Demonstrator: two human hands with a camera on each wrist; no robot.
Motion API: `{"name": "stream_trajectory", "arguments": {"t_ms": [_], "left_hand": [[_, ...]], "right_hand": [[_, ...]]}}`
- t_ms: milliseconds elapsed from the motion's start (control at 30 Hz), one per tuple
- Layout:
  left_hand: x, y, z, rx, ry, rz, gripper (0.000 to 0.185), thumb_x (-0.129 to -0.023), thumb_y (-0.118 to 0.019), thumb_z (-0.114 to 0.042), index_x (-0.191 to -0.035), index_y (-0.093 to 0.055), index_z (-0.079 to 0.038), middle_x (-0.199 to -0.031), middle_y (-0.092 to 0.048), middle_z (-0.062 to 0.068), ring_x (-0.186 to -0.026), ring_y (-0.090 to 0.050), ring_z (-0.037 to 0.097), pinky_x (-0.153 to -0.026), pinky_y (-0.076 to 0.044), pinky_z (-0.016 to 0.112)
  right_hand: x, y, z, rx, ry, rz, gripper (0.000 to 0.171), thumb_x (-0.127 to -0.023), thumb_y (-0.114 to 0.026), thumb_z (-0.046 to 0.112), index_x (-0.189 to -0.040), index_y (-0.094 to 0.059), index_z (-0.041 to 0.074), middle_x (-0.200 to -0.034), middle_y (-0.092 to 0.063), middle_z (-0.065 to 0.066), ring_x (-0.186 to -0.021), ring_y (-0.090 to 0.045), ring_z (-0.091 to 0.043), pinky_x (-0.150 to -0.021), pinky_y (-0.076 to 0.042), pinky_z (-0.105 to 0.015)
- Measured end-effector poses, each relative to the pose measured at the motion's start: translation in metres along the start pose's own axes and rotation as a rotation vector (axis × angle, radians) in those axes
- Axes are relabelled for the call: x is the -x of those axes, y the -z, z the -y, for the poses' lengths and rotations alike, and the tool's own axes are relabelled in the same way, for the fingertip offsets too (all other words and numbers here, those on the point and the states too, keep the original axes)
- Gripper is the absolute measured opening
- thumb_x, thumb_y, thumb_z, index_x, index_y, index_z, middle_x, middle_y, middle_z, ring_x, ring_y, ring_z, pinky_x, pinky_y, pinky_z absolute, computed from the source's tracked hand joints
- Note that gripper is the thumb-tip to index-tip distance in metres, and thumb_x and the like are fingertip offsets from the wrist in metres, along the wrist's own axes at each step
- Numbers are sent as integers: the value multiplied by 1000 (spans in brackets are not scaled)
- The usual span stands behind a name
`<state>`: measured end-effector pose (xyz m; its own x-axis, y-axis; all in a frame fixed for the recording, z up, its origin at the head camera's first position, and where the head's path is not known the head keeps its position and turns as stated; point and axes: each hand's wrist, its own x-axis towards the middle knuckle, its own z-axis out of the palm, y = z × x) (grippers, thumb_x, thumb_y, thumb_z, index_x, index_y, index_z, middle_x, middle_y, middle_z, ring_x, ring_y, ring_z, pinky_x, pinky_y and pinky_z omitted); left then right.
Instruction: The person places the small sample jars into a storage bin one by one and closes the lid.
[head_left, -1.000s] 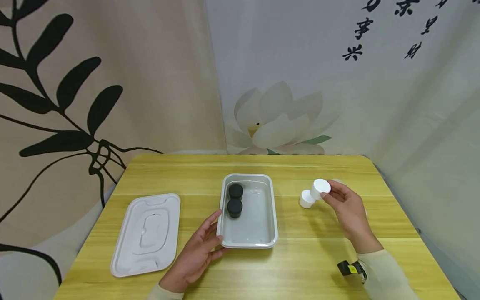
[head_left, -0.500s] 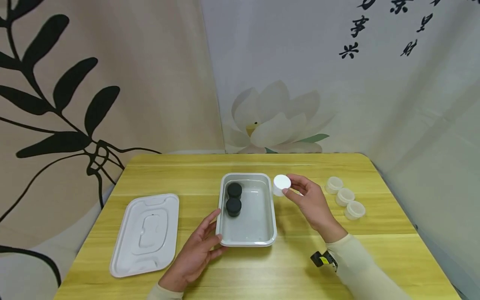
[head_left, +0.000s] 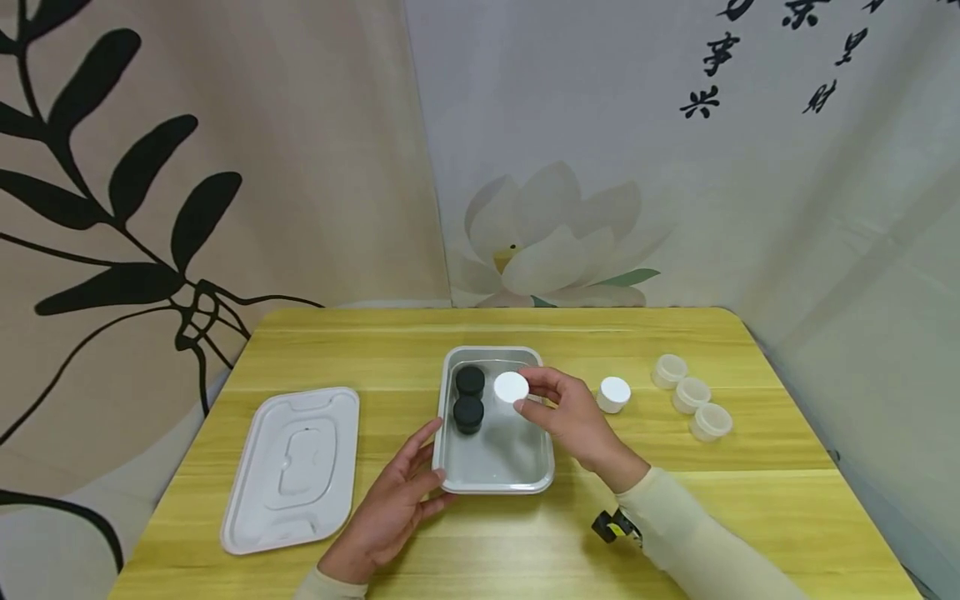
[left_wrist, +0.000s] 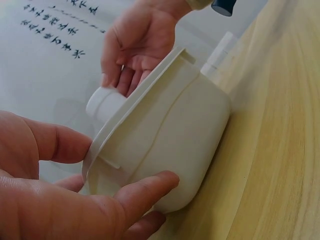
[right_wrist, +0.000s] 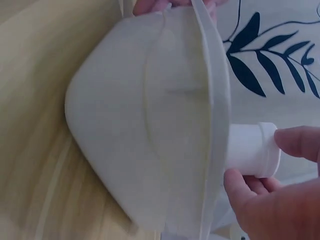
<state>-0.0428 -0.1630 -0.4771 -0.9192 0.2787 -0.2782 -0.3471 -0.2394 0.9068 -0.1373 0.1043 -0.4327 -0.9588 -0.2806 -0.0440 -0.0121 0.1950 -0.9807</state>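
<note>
White jar [head_left: 512,387], one: pinched between thumb and fingers of the right hand [head_left: 576,419], over the tray's far right part. Pale tray [head_left: 495,460], one: left hand [head_left: 396,504] laid against its near left side, fingers spread; hands apart. Black pots [head_left: 468,412], two: inside, far left. Second white jar [head_left: 614,394], right of tray; clear tubs [head_left: 691,394], three, farther right. White lid [head_left: 300,471]: left, flat on wooden table [head_left: 795,500].

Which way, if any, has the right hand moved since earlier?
Yes, left: the right hand, earlier right of the tray, now reaches over it.
</note>
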Motion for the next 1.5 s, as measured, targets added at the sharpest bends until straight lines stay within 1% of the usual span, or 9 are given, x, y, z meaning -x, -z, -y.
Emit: {"name": "stream_trajectory", "arguments": {"t_ms": [167,367,600,733,800,1000,1100,1300,1500], "left_hand": [[1,0,0,-1,1,-4,73,-106,-53,-4,-169,-23,-27,-172,-20,20,-138,-54,34,-106,-54,47],[2,-1,0,-3,5,-11,74,-106,-53,-5,-169,-22,-26,-172,-21,20,-134,-56,30,-106,-54,47],[1,0,1,-10,4,8,74,-106,-53,-6,-169,-21,-26,-173,-20,20,-135,-56,30,-106,-53,47],[0,0,1,-11,0,13,74,-106,-53,-5,-169,-21,-24,-173,-20,20,-136,-55,31,-107,-53,47],[0,0,0,-14,0,15,73,-106,-52,-5,-169,-20,-24,-172,-20,20,-137,-54,32,-107,-53,47],[0,-1,-1,-16,10,18,72,-107,-51,-6,-169,-21,-26,-172,-20,20,-137,-54,32,-106,-54,46],[0,-2,-1,-14,14,15,72,-107,-51,-5,-169,-21,-26,-172,-20,20,-136,-55,32,-105,-54,46],[0,-2,-2,-15,15,8,72,-107,-52,-5,-169,-22,-27,-172,-21,19,-136,-55,31,-105,-54,45],[1,-1,-2,-12,10,8,72,-107,-52,-5,-169,-22,-28,-174,-19,18,-139,-52,32,-106,-53,46]], "right_hand": [[1,-15,-1,11,31,88,45,-96,-74,2,-139,-63,-2,-134,-68,-19,-126,-66,-33,-94,-58,-24],[2,-31,-6,65,69,193,43,-97,-71,3,-139,-62,-1,-134,-69,-18,-128,-65,-37,-99,-59,-33],[2,-42,-11,136,101,230,40,-97,-71,3,-136,-63,-2,-129,-72,-16,-125,-67,-36,-106,-54,-53],[1,-47,-10,153,107,252,37,-98,-70,4,-134,-65,-1,-130,-72,-15,-125,-67,-36,-108,-51,-59],[0,-48,-10,171,104,262,37,-98,-71,4,-133,-66,-2,-130,-72,-15,-124,-67,-37,-108,-51,-59],[-1,-54,-12,240,66,263,37,-96,-74,6,-132,-67,-2,-127,-73,-13,-120,-69,-34,-102,-57,-49],[-2,-58,-13,271,53,256,38,-94,-75,5,-131,-67,-2,-126,-73,-14,-119,-70,-33,-99,-58,-47],[-3,-62,-15,352,23,266,38,-94,-75,7,-131,-66,0,-124,-73,-13,-118,-71,-30,-100,-58,-46],[-4,-66,-17,374,13,261,38,-92,-77,2,-128,-66,-1,-120,-73,-13,-114,-71,-29,-98,-58,-46]]}}
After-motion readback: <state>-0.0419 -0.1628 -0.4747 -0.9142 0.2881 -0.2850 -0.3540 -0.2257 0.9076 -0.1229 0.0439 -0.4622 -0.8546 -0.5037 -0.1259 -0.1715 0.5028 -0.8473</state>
